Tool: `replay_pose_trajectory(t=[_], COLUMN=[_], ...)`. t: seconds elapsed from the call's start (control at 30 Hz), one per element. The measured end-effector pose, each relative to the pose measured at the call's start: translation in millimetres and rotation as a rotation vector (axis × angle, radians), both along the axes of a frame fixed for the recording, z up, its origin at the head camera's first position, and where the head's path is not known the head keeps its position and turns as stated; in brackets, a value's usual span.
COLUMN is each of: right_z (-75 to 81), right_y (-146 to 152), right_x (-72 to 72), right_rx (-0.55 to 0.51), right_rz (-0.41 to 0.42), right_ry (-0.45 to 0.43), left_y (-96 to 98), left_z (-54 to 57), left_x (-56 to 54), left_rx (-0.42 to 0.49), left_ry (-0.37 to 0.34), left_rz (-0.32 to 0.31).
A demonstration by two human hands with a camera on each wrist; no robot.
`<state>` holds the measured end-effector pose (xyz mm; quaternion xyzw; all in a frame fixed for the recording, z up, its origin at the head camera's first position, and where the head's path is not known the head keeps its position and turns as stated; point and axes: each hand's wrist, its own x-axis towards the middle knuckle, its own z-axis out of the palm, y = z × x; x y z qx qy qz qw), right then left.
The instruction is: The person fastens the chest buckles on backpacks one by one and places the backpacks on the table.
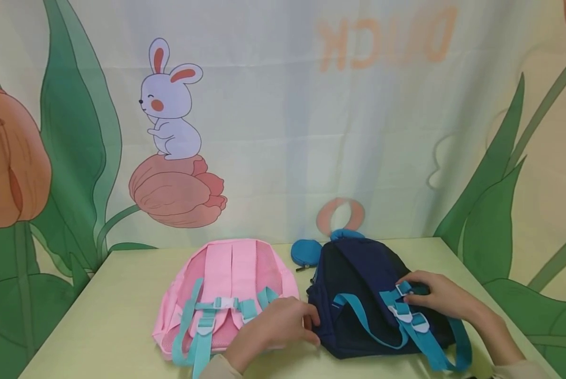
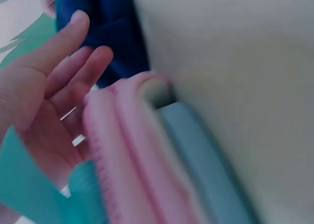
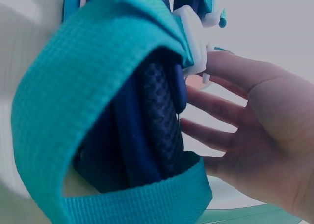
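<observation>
A navy backpack (image 1: 327,295) lies on its front with its back panel and turquoise straps up. My right hand (image 1: 436,296) pinches a white buckle (image 3: 194,42) on one of those straps, thumb against the buckle in the right wrist view. To the left, a pink backpack (image 1: 230,260) lies the same way, with turquoise straps and a white chest clip (image 1: 225,302). Between the two bags, my left hand (image 1: 280,322) hovers over the pink bag's lower right corner. Its fingers are loosely bent and hold nothing, fingertips close beside the navy bag.
A round blue pouch (image 1: 306,252) with a zipper lies by the navy bag's upper left. Both bags rest on a pale yellow table (image 1: 102,316). Behind it hangs a curtain (image 1: 264,131) printed with a rabbit and tulips. A loose turquoise strap loop (image 1: 462,345) hangs at the navy bag's right.
</observation>
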<state>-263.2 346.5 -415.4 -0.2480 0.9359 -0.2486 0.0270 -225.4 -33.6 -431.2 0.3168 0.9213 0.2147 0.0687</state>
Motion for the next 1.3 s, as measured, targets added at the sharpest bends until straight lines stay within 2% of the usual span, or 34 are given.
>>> replay_pose_trajectory(t=[0.1,0.17,0.33,0.47,0.7,0.83,1.03,1.3], right_z=[2.6,5.3,13.3,17.4,18.2,18.9,16.3,17.3], right_y=[-3.4,-8.2,-21.4,-30.2,-47.0,-57.3,-70.2,-81.5], right_x=[3.3,5.7,10.5,12.5,13.4,14.0,13.5,12.6], right_rx=[0.001,-0.002,-0.011,-0.032,-0.055,-0.07,-0.06,-0.078], right_rz=[-0.005,-0.022,-0.03,0.001,0.004,0.005,0.01,0.039], right_ry=[0.046,0.063,0.086,0.101,0.051,0.023,0.035,0.025], left_y=[-1.1,-0.1,6.5,14.5,32.7,43.5,56.7,68.4], left_z=[9.1,13.2,17.2,19.2,26.6,28.9,29.0,23.7], left_x=[-0.7,-2.0,-5.8,-9.1,-12.3,-15.4,-21.6,-27.5], left_rx=[0.065,0.098,0.137,0.162,0.251,0.256,0.251,0.239], left_ry=[-0.077,-0.082,-0.021,0.024,0.09,0.122,0.104,0.103], left_rz=[-0.001,-0.007,-0.038,-0.049,-0.05,-0.032,0.032,0.078])
